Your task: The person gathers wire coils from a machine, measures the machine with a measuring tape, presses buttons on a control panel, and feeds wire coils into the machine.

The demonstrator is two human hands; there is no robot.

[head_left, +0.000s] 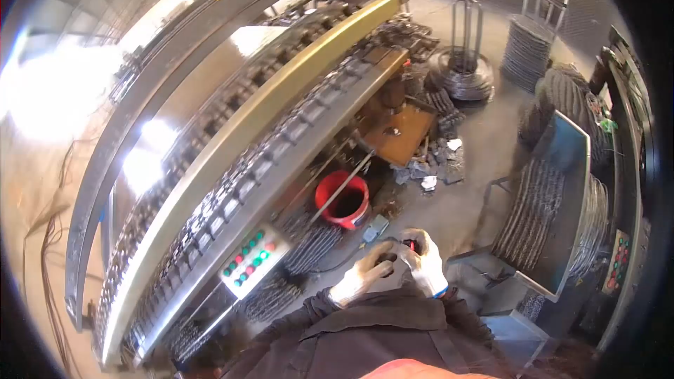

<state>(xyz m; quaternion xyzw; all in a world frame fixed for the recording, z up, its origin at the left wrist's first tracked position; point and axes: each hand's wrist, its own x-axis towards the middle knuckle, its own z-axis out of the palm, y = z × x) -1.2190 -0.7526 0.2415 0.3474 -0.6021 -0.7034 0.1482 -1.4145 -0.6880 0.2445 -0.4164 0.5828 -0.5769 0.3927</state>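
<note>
Both hands wear white work gloves and are close together in front of my chest. My left hand [364, 275] is closed round a small dark, rounded object [385, 257], whose kind I cannot make out. Beside it, my right hand [425, 264] grips a small black-and-red object [413, 245], mostly hidden by the glove. Whether the two objects touch is not clear. Just beyond the hands, a grey box [375, 229] with a cable lies on the floor.
A long machine with a yellow rail [281, 88] runs along my left, with a button panel [255, 260] on its near side. Ahead stands a red bucket [342, 200]. Wire coils [528, 52] stand farther back. To my right is a metal trough [572, 203] holding wire bundles.
</note>
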